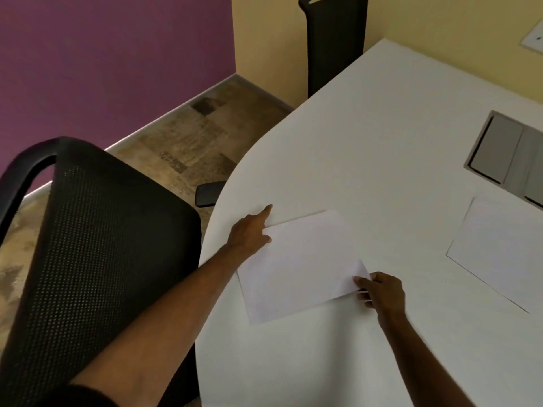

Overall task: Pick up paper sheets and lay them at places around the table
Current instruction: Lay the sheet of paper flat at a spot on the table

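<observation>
A white paper sheet (296, 265) lies near the rounded left edge of the white table (367, 136). My left hand (249, 233) holds its far left corner, thumb on top and forefinger stretched out along the table. My right hand (380, 292) pinches the sheet's near right corner, which is curled up off the table. A second white sheet (499, 251) lies flat on the table to the right, apart from both hands.
A black mesh office chair (97, 245) stands close against the table's left edge. Another dark chair back (335, 42) stands at the far end. A grey cable hatch (508, 154) is set into the tabletop at the right.
</observation>
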Demonstrator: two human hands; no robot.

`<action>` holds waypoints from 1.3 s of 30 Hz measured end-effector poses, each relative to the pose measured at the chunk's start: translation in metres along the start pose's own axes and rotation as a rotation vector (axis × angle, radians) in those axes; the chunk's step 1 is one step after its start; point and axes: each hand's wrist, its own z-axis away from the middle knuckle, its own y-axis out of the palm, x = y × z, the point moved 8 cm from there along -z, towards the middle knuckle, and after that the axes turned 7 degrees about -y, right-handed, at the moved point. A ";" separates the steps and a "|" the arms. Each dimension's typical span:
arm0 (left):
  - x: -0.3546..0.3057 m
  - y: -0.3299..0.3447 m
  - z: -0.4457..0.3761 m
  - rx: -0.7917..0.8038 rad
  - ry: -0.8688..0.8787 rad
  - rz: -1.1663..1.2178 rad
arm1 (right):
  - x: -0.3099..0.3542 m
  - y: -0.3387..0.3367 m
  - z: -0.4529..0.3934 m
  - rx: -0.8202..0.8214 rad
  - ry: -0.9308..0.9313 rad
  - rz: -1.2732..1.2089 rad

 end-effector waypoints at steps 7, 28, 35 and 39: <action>0.017 0.000 0.004 -0.035 0.099 -0.124 | 0.000 0.015 0.012 -0.005 -0.008 0.168; -0.068 -0.067 0.109 -0.494 0.472 -0.175 | 0.091 -0.050 0.085 -0.152 -0.492 0.692; -0.116 -0.160 0.191 -0.692 0.457 -0.280 | 0.229 -0.071 0.190 -0.252 -1.110 0.817; -0.125 -0.222 0.255 -0.788 0.401 -0.320 | 0.293 -0.095 0.262 -0.341 -1.289 0.818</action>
